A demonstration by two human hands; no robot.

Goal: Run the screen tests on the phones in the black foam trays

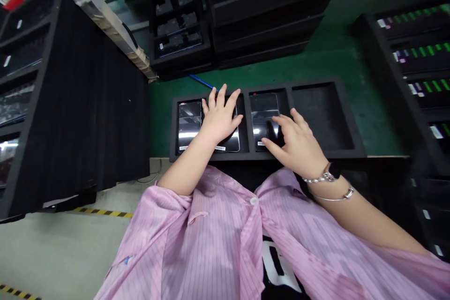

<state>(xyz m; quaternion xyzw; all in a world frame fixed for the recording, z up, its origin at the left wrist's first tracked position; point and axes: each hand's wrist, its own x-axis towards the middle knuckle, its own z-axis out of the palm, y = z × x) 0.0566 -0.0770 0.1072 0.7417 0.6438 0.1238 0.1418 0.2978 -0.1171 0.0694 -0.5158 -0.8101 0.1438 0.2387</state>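
A black foam tray (pixel 356 150) lies before me with glossy dark screen panels in its compartments. The leftmost screen panel (pixel 189 124) carries a small white label at its lower edge. Over the second screen panel (pixel 230 143), my left hand (pixel 221 119) lies with fingers spread, hiding much of it. My right hand (pixel 297 143) reaches over the third screen panel (pixel 263 117), thumb and forefinger apart at its right part; whether they touch the glass is hard to tell. The rightmost compartment (pixel 322 117) shows only its black bottom.
A blue pen-like stick (pixel 200 81) lies behind the tray on the green tabletop (pixel 372 103). Stacked black trays stand at the left (pixel 87 103) and back (pixel 260 18). A smaller tray stack (pixel 179 51) holds parts. More filled trays (pixel 422 54) stand right.
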